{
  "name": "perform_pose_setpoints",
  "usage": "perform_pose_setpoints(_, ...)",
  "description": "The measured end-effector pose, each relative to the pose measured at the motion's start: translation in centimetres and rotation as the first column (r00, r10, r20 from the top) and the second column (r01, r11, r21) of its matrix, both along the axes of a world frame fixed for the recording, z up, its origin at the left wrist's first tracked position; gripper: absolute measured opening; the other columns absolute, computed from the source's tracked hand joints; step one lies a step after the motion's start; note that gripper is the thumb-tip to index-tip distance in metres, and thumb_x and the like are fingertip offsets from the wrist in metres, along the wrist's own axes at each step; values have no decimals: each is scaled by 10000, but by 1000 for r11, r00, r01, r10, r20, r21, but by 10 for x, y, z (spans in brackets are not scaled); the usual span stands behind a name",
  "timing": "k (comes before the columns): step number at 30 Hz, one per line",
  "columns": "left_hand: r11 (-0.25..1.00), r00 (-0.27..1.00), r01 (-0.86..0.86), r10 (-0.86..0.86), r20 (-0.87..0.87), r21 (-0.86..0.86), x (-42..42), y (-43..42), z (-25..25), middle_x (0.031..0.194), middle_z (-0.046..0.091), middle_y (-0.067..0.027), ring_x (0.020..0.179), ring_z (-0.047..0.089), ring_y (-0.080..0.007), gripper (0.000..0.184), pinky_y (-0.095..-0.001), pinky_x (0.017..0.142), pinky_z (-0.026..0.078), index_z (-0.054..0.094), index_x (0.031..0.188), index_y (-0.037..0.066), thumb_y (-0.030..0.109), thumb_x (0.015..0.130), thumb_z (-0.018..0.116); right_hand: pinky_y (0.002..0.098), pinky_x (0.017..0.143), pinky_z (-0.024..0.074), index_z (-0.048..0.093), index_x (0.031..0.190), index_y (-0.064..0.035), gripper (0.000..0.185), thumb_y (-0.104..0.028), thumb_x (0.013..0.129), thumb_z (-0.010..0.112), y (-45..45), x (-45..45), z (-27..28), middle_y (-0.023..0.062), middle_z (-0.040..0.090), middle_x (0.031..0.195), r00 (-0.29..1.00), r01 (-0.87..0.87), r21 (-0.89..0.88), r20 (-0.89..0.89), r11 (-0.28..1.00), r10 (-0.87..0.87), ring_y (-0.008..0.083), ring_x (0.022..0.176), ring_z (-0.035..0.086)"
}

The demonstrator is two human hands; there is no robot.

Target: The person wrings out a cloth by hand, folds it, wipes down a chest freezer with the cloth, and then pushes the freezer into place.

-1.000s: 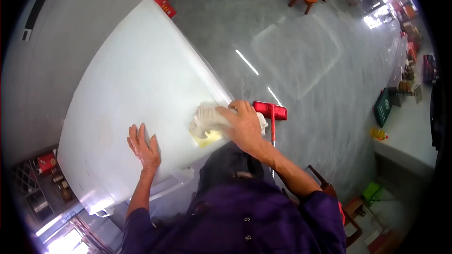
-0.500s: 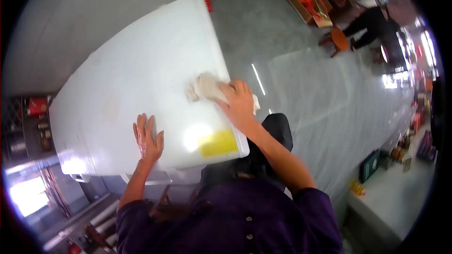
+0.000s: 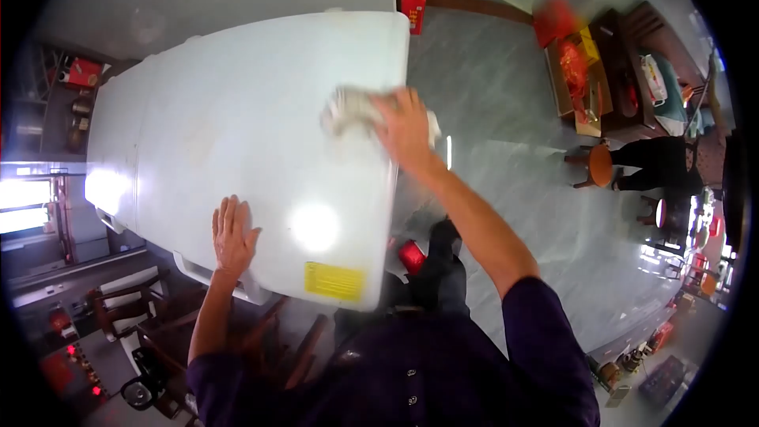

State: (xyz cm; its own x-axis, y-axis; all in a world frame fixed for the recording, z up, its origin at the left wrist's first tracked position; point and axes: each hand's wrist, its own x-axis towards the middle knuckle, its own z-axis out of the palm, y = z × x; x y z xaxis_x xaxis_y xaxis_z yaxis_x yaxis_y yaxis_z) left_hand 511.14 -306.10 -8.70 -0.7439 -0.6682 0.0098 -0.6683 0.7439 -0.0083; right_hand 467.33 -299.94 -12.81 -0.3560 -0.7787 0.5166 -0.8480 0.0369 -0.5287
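Under both hands lies the broad, glossy white top (image 3: pixel 198 119) of what looks like a chest freezer, with a yellow label (image 3: pixel 335 281) near its close corner. My right hand (image 3: pixel 405 126) is closed over a whitish cloth (image 3: pixel 356 111) at the right edge of the top. Part of the cloth hangs past that edge, and its far end is blurred by motion. My left hand (image 3: pixel 232 237) rests flat on the top near the closer long side, fingers stretched out, with nothing in it. A white handle (image 3: pixel 194 270) shows below that side.
A red box (image 3: pixel 412 4) stands by the far right corner. On the grey floor (image 3: pixel 506 190) at right are a round wooden stool (image 3: pixel 600 166), an open carton (image 3: pixel 581 87) with red things, and a person in dark trousers (image 3: pixel 652 164). Wooden chairs (image 3: pixel 269 332) stand at lower left.
My right hand has moved the cloth farther away along the right edge. My left hand stays flat on the top. The view has shifted, showing more of the room at right.
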Motion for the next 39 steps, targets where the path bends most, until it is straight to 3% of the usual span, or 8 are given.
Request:
perform_pose_setpoints(7, 914, 915, -403, 400, 49, 47, -70, 30, 9, 1469, 431, -301, 1358, 419, -454, 548, -511, 1118, 352, 422, 1440, -38, 259, 995, 544, 426, 881, 478, 682, 1172, -90, 365, -211, 831, 731, -74, -92, -3, 184, 591, 1039, 886, 71, -92, 463, 993, -21, 378, 1002, 579)
perform_pose_setpoints(12, 845, 838, -529, 535, -104, 79, -189, 50, -1, 1520, 359, -297, 1430, 301, -456, 609, -537, 1174, 233, 382, 1485, 3, 304, 986, 560, 394, 889, 499, 670, 1180, -58, 365, -295, 904, 645, 34, -114, -69, 172, 647, 1097, 649, -26, 288, 733, 957, -203, 307, 1029, 637)
perform_pose_setpoints(15, 858, 846, -500, 513, -145, 117, -248, 64, -16, 1585, 253, -283, 1497, 176, -430, 659, -565, 1196, 119, 325, 1538, 58, 336, 986, 554, 348, 684, 543, 660, 1135, 33, 319, -219, 942, 628, 143, -135, -120, 126, 698, 955, -19, -423, 414, 885, 806, -464, 209, 801, 666)
perform_pose_setpoints(16, 853, 839, -512, 522, -155, 105, -253, 64, -18, 1589, 246, -279, 1498, 173, -431, 657, -566, 1195, 117, 326, 1539, 61, 337, 987, 551, 340, 660, 544, 647, 1144, 49, 332, -222, 952, 636, 184, -129, -172, 112, 699, 966, -3, -329, 483, 859, 812, -512, 193, 796, 668)
perform_pose_setpoints(21, 850, 833, -520, 526, -174, 80, -257, 70, -19, 1596, 242, -270, 1497, 174, -435, 643, -574, 1193, 106, 344, 1534, 68, 307, 976, 554, 347, 667, 569, 649, 1095, -47, 173, -159, 992, 568, 329, -165, -218, 75, 678, 925, -787, -96, 525, 480, 846, -388, 201, 773, 664)
perform_pose_setpoints(30, 845, 830, -532, 533, -166, 51, -257, 66, -17, 1598, 250, -266, 1498, 185, -442, 666, -580, 1196, 96, 372, 1518, 59, 302, 927, 558, 360, 583, 551, 642, 1094, -2, 245, -210, 965, 651, 199, -232, -226, 114, 678, 883, -654, -293, 384, 587, 876, -477, 234, 724, 671)
perform_pose_setpoints(37, 829, 820, -555, 559, -122, 69, -259, 60, -9, 1596, 250, -270, 1487, 213, -452, 667, -599, 1191, 107, 369, 1512, 46, 428, 973, 463, 346, 613, 559, 601, 1226, 34, 381, -253, 980, 646, -59, -249, -74, 83, 673, 910, -99, -260, 450, 868, 854, -487, 172, 706, 653)
perform_pose_setpoints(39, 818, 815, -571, 575, -76, 64, -262, 61, -7, 1589, 258, -276, 1480, 224, -459, 679, -601, 1189, 126, 371, 1506, 44, 482, 989, 423, 355, 648, 553, 617, 1200, 22, 365, -237, 951, 678, -110, -253, -43, 94, 661, 929, 304, -240, 408, 893, 881, -331, 206, 747, 654)
